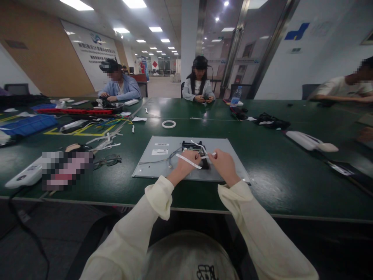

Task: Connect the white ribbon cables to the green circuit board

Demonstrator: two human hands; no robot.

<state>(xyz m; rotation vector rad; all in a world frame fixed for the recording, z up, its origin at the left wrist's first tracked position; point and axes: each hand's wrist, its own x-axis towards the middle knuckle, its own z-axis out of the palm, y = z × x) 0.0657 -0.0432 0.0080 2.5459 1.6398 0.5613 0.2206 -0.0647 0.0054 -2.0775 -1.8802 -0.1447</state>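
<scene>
My left hand (184, 167) and my right hand (223, 165) are over a grey flat metal panel (218, 146) lying on the table. Fingers of both are closed in a pinch, with a short white tape strip (205, 157) stretched between them. Another white strip (189, 161) lies across the back of my left hand. A further strip (199, 146) curves up above the hands. Under my fingers is a black part with a circuit board (189, 145), partly hidden. A grey cable (163, 161) runs left from it, past white labels (161, 151).
A white tape roll (169, 124) lies beyond the panel. To the left are tape scraps (106, 142), glasses (107, 161), a white device (27, 173) and a blue tray (29, 126). Another white device (305, 140) is on the right. Several people sit around the green table (180, 196).
</scene>
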